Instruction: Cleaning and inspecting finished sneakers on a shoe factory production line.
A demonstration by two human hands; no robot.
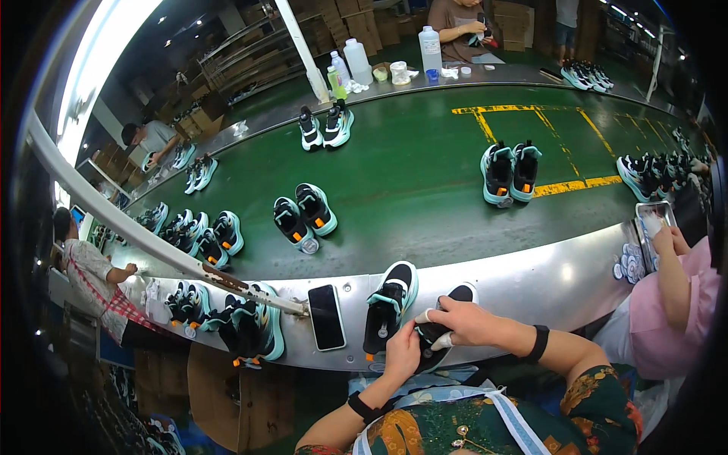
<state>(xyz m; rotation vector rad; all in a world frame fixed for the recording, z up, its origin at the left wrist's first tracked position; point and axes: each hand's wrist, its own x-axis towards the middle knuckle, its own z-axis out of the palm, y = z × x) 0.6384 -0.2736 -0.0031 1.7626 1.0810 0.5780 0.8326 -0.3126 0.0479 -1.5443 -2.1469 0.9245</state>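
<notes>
A black sneaker (464,292) with a pale sole lies toe-away on the metal ledge in front of me. My left hand (403,353) is closed on the near left side of its opening, fingers pinching the collar. From the right, my right hand (472,324) reaches over the shoe, its fingers bent onto the opening. White covers sit on some right fingertips. What the fingertips press on inside is hidden. Just left stands the matching sneaker (393,299), black with a mint sole and an orange tab, touched by neither hand.
A phone (326,318) lies on the metal ledge (561,269), with more sneakers (254,322) left of it. A white pole (152,231) crosses at left. Shoe pairs stand on the green belt (402,182). Bottles (358,61) line its far side. A co-worker (667,303) sits close right.
</notes>
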